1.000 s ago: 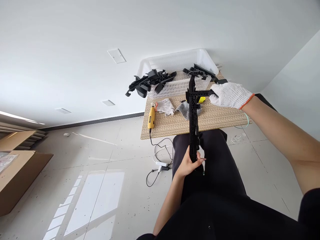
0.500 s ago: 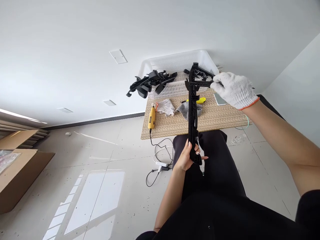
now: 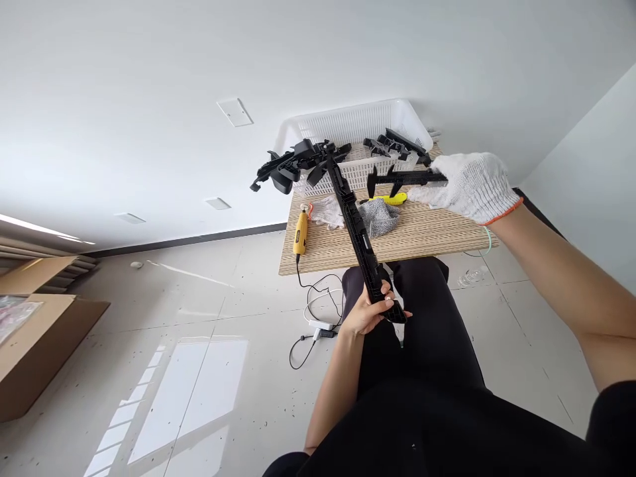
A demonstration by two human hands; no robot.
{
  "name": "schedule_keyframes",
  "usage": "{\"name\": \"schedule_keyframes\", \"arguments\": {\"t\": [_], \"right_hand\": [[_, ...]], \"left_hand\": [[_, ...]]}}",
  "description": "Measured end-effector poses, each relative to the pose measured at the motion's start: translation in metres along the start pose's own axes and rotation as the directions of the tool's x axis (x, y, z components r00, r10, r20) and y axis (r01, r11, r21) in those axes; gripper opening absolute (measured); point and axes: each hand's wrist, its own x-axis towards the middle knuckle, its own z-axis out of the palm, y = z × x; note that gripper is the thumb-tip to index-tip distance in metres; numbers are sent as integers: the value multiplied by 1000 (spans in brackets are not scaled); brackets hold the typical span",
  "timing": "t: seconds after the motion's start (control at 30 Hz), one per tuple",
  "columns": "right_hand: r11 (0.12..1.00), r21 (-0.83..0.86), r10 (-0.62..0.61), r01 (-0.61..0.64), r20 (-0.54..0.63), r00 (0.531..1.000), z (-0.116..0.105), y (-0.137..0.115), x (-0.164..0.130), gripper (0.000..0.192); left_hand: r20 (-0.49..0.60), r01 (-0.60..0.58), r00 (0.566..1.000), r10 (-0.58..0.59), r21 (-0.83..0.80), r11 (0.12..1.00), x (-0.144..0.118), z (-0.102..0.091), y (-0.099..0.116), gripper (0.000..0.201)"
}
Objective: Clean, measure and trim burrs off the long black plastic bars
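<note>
My bare left hand is closed around the lower end of a long black plastic part, which slants up and to the left over the table. In my right hand, which wears a white knit glove with an orange cuff edge, is a black caliper. Its jaws point left and stand apart from the long part. Behind them, a white plastic basket holds black plastic parts on its right side. More black parts hang over its left front rim.
On the wooden table lie a yellow corded tool, a white glove, a grey cloth and a yellow-handled tool. Cables and a power adapter rest on the floor. An open cardboard box stands at the left.
The caliper has come away from the long part and moved slightly down with my right hand. My left hand has tilted the part's upper end to the left.
</note>
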Motion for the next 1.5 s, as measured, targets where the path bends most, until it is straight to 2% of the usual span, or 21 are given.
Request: {"name": "schedule_keyframes", "arguments": {"t": [0.2,0.33,0.47,0.7,0.93,1.1,1.3,1.5], "right_hand": [[999,45,-14,10,103,995,14,-18,-14,67],[994,91,47,-60,146,988,24,-25,-20,57],[998,46,32,-43,222,975,41,-28,-15,54],[1000,6,17,-20,305,952,70,-36,-2,54],[999,-29,-24,38,401,916,68,-33,2,50],[1000,1,-14,15,397,918,72,-31,-2,55],[1000,14,-22,18,397,918,74,-32,-4,62],[1000,9,-13,11,438,899,71,-32,-1,64]], "left_hand": [[-102,-28,994,34,62,998,5,-3,-6,34],[-216,-105,969,116,63,992,9,-1,-10,48],[-272,-161,947,168,49,986,11,1,-13,66],[-271,-152,949,159,50,987,8,-1,-17,70],[-296,-150,944,148,14,989,6,-3,-16,76],[-259,-143,955,146,31,989,7,-3,-17,76],[-219,-115,968,123,50,992,7,-3,-15,54],[-203,-74,975,90,83,994,7,-5,-16,41]]}}
